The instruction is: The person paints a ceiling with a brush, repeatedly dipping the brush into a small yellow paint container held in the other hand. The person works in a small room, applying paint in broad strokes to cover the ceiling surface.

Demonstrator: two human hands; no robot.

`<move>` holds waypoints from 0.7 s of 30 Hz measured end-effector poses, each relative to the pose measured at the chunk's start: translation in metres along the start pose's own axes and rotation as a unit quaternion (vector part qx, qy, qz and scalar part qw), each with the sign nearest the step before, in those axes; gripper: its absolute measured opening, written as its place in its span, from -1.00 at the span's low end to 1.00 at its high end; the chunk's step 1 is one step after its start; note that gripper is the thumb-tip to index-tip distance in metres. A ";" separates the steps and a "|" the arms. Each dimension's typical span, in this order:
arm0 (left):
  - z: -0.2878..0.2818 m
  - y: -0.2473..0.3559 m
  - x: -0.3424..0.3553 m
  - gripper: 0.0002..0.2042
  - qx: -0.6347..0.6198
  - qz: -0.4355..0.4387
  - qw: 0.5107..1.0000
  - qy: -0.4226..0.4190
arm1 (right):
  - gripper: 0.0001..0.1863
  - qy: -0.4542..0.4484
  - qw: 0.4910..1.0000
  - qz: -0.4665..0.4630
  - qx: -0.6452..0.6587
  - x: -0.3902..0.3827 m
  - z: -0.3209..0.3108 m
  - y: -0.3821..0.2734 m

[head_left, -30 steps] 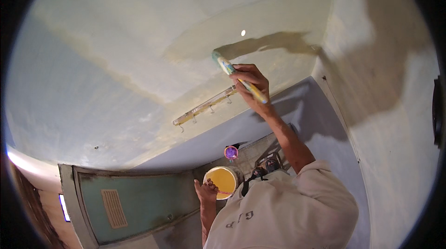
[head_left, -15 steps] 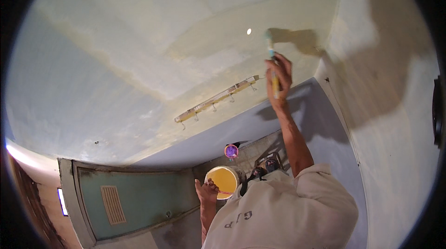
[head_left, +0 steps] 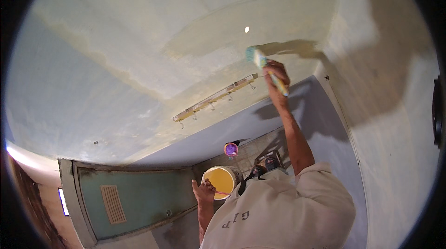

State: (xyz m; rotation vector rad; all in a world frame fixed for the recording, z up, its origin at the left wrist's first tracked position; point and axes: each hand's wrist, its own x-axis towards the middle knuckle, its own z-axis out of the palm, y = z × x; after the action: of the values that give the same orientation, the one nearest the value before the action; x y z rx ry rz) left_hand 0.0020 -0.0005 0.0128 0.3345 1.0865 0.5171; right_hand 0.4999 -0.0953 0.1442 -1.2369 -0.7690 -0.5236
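My right hand (head_left: 276, 73) is raised and wrapped around the handle of a paintbrush (head_left: 258, 58). The brush tilts up to the left, its pale blue-green bristles at the wall (head_left: 209, 30), just above the right end of a hook rail (head_left: 216, 99). Low down, my left hand (head_left: 204, 192) grips the reddish handle (head_left: 222, 193) of a paint bucket (head_left: 238, 174). Yellow paint (head_left: 219, 177) shows inside the bucket. The left fingers are curled, with the thumb sticking out.
Several hooks hang from the rail. A small purple container (head_left: 231, 149) stands below, near a dark stool or ladder (head_left: 270, 146). To the left is a green door (head_left: 144, 198) with a vent. A side wall (head_left: 390, 109) rises at my right.
The paintbrush has come down and left along the wall, and its bristle end now leans further left. My left hand and the bucket stay almost in place.
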 end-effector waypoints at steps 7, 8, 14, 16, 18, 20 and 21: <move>0.004 -0.001 -0.003 -0.33 -0.015 0.006 1.000 0.000 | -0.70 0.057 0.990 -0.025 -0.124 0.001 -0.031 0.021; 0.004 -0.001 -0.003 -0.33 -0.011 0.009 1.000 0.001 | -0.69 0.060 0.985 -0.036 -0.160 0.000 -0.032 0.019; 0.001 -0.002 0.005 -0.33 -0.003 -0.001 1.000 -0.016 | -0.66 -0.030 0.992 0.003 -0.121 -0.030 0.008 0.016; 0.002 -0.002 0.002 -0.34 -0.004 -0.003 1.000 -0.002 | -0.68 -0.067 0.993 -0.003 -0.093 -0.040 0.023 -0.001; 0.002 -0.002 0.002 -0.33 -0.005 -0.004 1.000 -0.006 | -0.71 -0.100 0.995 0.001 -0.029 -0.039 0.028 -0.017; 0.002 -0.001 0.001 -0.34 -0.002 -0.005 1.000 -0.003 | -0.72 -0.125 0.990 0.019 0.057 -0.035 0.027 -0.029; 0.002 -0.002 0.001 -0.34 0.000 -0.005 1.000 0.002 | -0.74 -0.107 0.992 0.023 0.060 -0.028 0.023 -0.033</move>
State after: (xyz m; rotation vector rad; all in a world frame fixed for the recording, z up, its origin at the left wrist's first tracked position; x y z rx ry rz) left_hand 0.0042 -0.0018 0.0121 0.3278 1.0923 0.5099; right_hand 0.4525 -0.0833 0.1467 -1.2083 -0.9368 -0.3039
